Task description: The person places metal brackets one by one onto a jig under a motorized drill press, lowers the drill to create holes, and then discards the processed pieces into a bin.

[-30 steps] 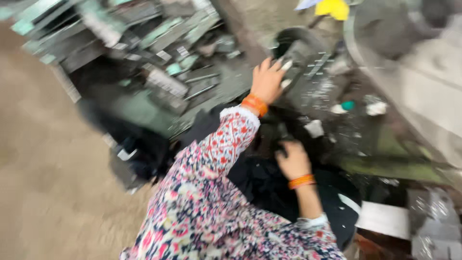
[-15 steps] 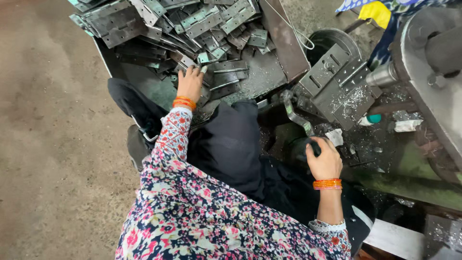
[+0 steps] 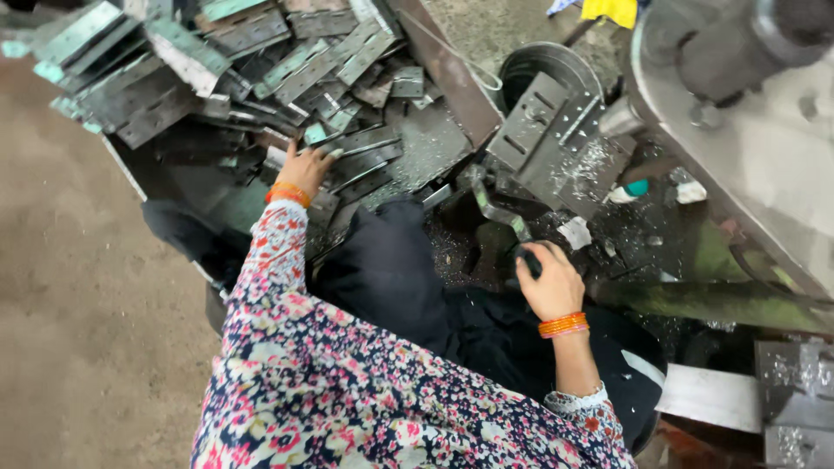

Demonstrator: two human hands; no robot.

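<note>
The left hand (image 3: 306,167) reaches far to the left, fingers spread and half open, resting on flat grey metal strips (image 3: 352,165) in the pile (image 3: 174,69); it touches them, but I cannot tell if it grips one; these strips are long and thin, their long axis running from near left to far right. The right hand (image 3: 549,282) is closed around the dark knob of a bent lever (image 3: 495,208); the lever is greenish and worn, and it rises far and left toward the perforated metal block (image 3: 556,139); the grey machine body (image 3: 747,148) stands to the right.
</note>
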